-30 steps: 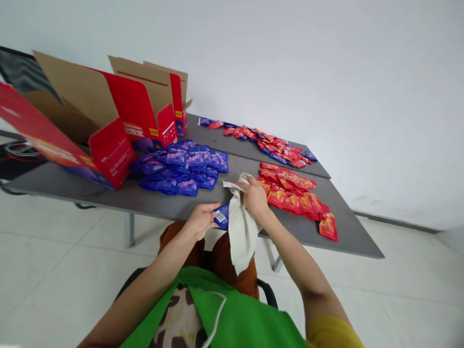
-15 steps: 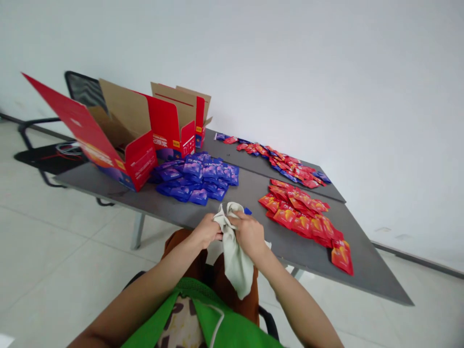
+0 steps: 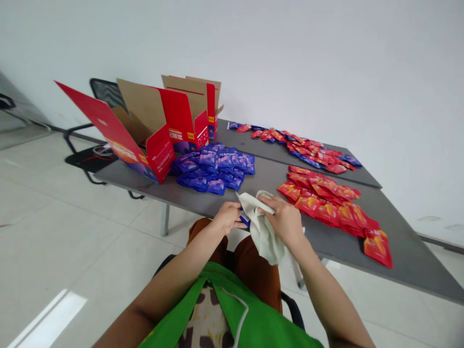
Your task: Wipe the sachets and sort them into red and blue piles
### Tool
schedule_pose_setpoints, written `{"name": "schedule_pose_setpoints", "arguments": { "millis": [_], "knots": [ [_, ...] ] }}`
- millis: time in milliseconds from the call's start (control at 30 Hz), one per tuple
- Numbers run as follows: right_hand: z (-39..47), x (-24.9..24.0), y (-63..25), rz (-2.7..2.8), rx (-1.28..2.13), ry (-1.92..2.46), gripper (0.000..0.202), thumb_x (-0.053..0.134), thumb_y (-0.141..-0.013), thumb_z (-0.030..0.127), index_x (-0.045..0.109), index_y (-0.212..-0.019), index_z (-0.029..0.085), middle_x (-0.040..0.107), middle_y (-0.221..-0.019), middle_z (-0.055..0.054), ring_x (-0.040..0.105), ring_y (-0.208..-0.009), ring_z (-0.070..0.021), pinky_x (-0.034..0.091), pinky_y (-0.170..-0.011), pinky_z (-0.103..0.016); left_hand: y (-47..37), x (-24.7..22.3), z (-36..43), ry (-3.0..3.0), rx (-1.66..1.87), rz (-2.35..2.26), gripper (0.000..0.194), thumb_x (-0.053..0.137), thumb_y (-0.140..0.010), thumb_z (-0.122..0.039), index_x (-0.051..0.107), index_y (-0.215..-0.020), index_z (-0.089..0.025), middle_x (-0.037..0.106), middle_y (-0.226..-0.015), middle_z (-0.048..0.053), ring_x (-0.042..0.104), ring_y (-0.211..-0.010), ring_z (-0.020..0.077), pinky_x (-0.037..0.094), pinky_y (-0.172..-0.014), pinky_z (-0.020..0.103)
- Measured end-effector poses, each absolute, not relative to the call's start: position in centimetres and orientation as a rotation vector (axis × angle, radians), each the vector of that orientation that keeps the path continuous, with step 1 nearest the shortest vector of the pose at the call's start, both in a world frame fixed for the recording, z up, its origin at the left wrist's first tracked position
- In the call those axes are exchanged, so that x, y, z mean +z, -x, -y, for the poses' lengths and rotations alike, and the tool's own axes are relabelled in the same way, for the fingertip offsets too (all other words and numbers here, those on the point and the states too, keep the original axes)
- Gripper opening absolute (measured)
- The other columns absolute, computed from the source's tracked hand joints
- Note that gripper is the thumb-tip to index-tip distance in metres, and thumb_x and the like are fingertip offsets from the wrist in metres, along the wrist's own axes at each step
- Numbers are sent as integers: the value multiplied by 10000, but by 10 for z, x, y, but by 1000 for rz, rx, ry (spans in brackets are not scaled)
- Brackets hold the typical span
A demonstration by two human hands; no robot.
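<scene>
A: Progress?
B: Blue pouch (image 3: 247, 223) unfinished, just below centre: left hand (image 3: 228, 217) pinching it, right hand (image 3: 286, 220) bunching cloth (image 3: 263, 232) against it.
A: Others?
B: Blue pile (image 3: 217, 166) centre-left, red pile (image 3: 328, 211) right; can't tell what's done.

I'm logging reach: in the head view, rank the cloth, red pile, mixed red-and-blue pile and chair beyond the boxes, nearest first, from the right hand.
1. Cloth, in the right hand.
2. Red pile, to the right.
3. Mixed pile, behind the red pile.
4. Chair, far left.
</scene>
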State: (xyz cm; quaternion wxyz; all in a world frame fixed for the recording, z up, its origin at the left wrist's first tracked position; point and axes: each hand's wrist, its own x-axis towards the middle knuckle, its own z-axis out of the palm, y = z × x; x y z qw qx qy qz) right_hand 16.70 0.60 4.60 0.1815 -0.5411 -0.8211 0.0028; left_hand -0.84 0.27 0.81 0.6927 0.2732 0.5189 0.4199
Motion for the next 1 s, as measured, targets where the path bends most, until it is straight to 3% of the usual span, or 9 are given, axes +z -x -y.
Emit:
{"name": "schedule_pose_setpoints", "arguments": {
  "millis": [133, 400, 533, 667, 767, 867, 1000],
  "knots": [
    [16, 29, -145, 2445, -12, 1491, 263, 523, -920, 273, 655, -1131, 361, 657, -1180, 22, 646, -891, -136, 438, -671, -209, 8, 2, -2, -628, 1020, -1126, 191, 595, -687, -64, 699, -844, -92, 685, -683, 80, 654, -609, 171, 550, -649, 325],
    [-23, 18, -154, 2246, -261, 1917, 278, 412, -942, 166, 662, -1024, 253, 655, -1033, -69, 634, -811, -170, 393, -608, -244, 16, 5, 2, -591, 925, -1126, 416, 691, -647, -114, 669, -1062, -104, 718, -824, 107, 691, -728, 210, 553, -724, 381],
    [-26, 15, -158, 2230, -329, 1939, 283, 400, -942, 158, 657, -1014, 249, 647, -1007, -71, 627, -811, -191, 390, -610, -261, 10, 9, 6, -654, 964, -1233, 461, 750, -645, -227, 666, -1083, -113, 721, -873, 106, 676, -711, 192, 544, -629, 317],
    [-18, 12, -159, 2186, -339, 1939, 276, 396, -949, 190, 644, -1053, 253, 636, -1048, -71, 621, -788, -184, 368, -579, -262, -1, 12, 11, -678, 1006, -1246, 474, 812, -561, -202, 699, -1011, -102, 717, -868, 102, 639, -648, 157, 498, -550, 248],
    [-17, 8, -166, 2117, -239, 1938, 274, 434, -943, 259, 618, -1144, 283, 621, -1120, -63, 629, -806, -177, 369, -565, -263, -1, 9, 14, -555, 1184, -1267, 354, 802, -592, -266, 733, -900, -105, 707, -786, 85, 614, -608, 126, 453, -534, 208],
    [-19, 4, -176, 2071, -100, 1893, 289, 467, -933, 344, 608, -1184, 318, 604, -1178, -42, 639, -834, -176, 400, -597, -274, 14, 11, 14, -530, 1373, -1342, 352, 767, -643, -340, 747, -922, -127, 696, -735, 54, 577, -562, 99, 397, -502, 187],
    [-21, -1, -183, 2060, -34, 1821, 279, 475, -930, 390, 633, -1147, 316, 606, -1179, -26, 637, -855, -174, 422, -630, -274, 51, 42, 3, -902, 1561, -1391, 372, 719, -707, -363, 742, -1026, -173, 728, -872, 40, 619, -696, 150, 460, -638, 242]
  ]
}}
